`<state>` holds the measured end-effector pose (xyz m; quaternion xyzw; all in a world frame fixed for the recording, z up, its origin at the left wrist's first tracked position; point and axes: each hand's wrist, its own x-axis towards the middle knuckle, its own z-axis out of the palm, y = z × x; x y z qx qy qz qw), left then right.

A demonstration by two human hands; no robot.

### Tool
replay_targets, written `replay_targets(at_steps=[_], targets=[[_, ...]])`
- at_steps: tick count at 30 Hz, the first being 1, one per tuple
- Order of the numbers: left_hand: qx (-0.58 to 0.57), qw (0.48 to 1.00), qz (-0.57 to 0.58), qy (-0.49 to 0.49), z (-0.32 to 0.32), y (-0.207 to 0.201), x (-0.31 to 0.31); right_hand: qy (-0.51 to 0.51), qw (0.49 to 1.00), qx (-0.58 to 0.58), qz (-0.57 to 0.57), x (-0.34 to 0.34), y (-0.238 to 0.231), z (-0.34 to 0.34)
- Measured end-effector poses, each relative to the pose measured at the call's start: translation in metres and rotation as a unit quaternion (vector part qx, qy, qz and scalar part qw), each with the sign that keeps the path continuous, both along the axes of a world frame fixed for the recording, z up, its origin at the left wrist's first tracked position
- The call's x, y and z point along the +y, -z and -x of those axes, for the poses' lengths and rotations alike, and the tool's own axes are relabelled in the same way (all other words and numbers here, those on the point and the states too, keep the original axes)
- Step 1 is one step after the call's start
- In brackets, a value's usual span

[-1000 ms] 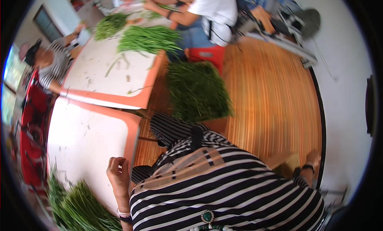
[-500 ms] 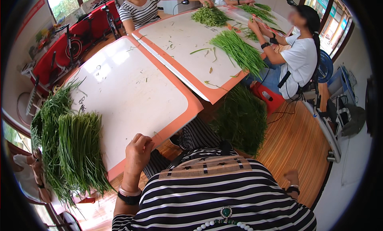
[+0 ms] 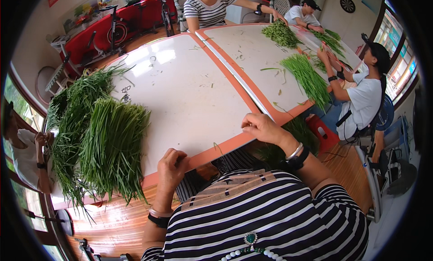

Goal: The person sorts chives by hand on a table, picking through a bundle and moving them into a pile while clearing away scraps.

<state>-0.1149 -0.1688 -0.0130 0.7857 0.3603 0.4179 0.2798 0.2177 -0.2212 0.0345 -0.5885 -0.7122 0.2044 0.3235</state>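
Observation:
My left hand (image 3: 172, 169) is at the near orange edge of the white table (image 3: 194, 96), its fingers curled in with nothing showing in them. Farther along the same edge, close to the table's corner, is my right hand (image 3: 265, 129). Its fingers are bent and drawn together over the rim, and I see nothing between them. To the left of my left hand lies a thick bundle of long green garlic chives (image 3: 115, 146), some ends hanging over the edge. Behind it spreads a looser heap of chives (image 3: 74, 112).
A second table (image 3: 234, 44) adjoins beyond a narrow gap, bearing another bundle of greens (image 3: 307, 78) and a leafy pile (image 3: 280, 34). Several people work around the tables. A red stool (image 3: 322, 132) stands at the right; exercise bikes (image 3: 118, 31) line the far left.
My right hand has come up from beside my body to the table edge. My left hand stays curled at the edge. The view has shifted, so the tables appear farther right.

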Motion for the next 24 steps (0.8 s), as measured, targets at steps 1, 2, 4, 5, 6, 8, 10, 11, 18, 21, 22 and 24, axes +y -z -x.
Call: replay_targets(at_steps=[1, 2, 4, 5, 6, 8, 10, 11, 18, 21, 22, 24], targets=[[0.013, 1.0, 0.011, 0.008, 0.001, -0.002, 0.0, -0.04, 0.999, 0.01, -0.014, 0.01, 0.0, 0.015], [0.011, 1.0, 0.021, 0.009, 0.001, -0.004, -0.002, -0.05, 0.999, 0.001, -0.022, 0.021, 0.008, 0.023], [0.012, 0.999, 0.03, 0.01, 0.002, -0.006, -0.002, -0.048, 0.998, 0.04, -0.024, 0.034, 0.019, 0.033], [0.007, 0.999, 0.042, 0.013, 0.004, -0.005, -0.003, -0.048, 0.997, 0.059, -0.01, 0.038, 0.023, 0.036], [0.003, 0.998, 0.054, 0.018, 0.004, -0.004, -0.002, -0.05, 0.997, 0.062, -0.011, 0.041, 0.032, 0.035], [0.01, 0.999, 0.051, 0.015, 0.005, -0.005, 0.0, 0.004, 0.997, 0.081, 0.005, 0.046, 0.046, 0.033], [0.016, 0.998, 0.053, 0.005, 0.005, -0.004, 0.0, 0.001, 0.994, 0.102, -0.05, 0.047, 0.053, 0.037], [0.01, 0.999, 0.044, -0.005, 0.008, -0.002, -0.001, -0.004, 0.987, 0.119, -0.106, 0.05, 0.053, 0.041], [0.021, 0.998, 0.039, -0.035, -0.002, -0.01, -0.006, -0.012, 0.978, 0.183, -0.103, 0.045, 0.057, 0.031], [0.111, 0.985, -0.082, -0.104, 0.001, -0.043, -0.007, -0.029, 0.978, 0.185, -0.087, 0.041, 0.058, 0.024], [0.145, 0.972, -0.125, -0.14, 0.006, -0.059, -0.004, -0.035, 0.977, 0.195, -0.08, 0.041, 0.06, 0.024], [0.192, 0.949, -0.154, -0.195, 0.024, -0.086, 0.005, -0.048, 0.974, 0.208, -0.072, 0.044, 0.062, 0.024]])
